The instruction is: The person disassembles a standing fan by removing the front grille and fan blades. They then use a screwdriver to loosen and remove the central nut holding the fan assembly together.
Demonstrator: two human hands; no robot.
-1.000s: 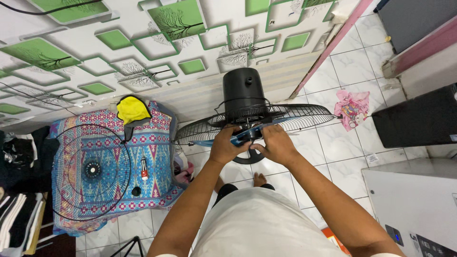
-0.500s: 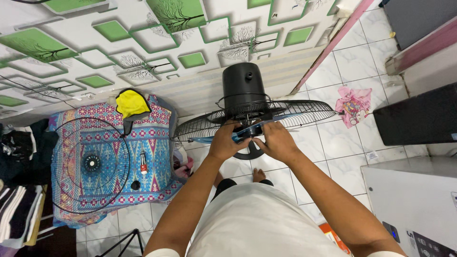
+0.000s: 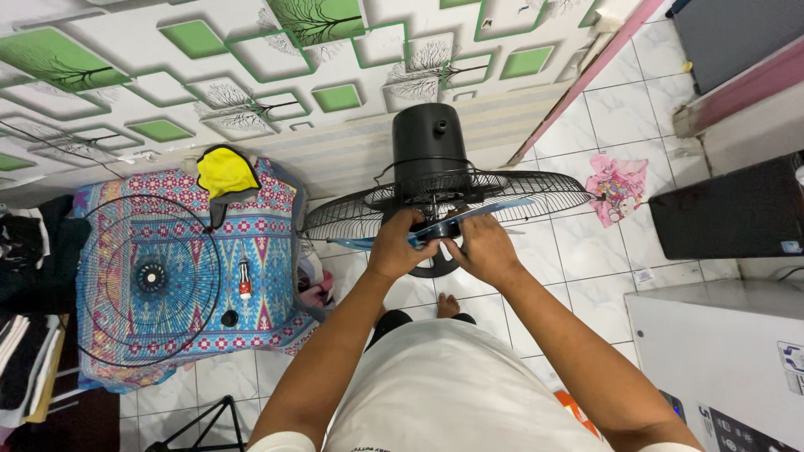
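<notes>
Here, the blue fan blade (image 3: pixel 456 224) sits at the hub of the black fan, in front of the rear grille (image 3: pixel 536 194), its long axis running from nine to three o'clock. Both hands meet on it: the left hand (image 3: pixel 400 247) has its fingers closed on the blade's centre from seven o'clock, the right hand (image 3: pixel 484 249) grips it from five o'clock, equally near. The motor housing (image 3: pixel 430 144) rises at twelve o'clock. At nine o'clock, the loose front grille (image 3: pixel 151 280) lies on a patterned cloth (image 3: pixel 268 243) on the floor.

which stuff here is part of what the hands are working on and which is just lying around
In hand:
left hand
right hand
blue fan blade
rear fan guard
black motor housing

Lying about:
front fan guard
patterned cloth
yellow cloth
pink cloth
</notes>
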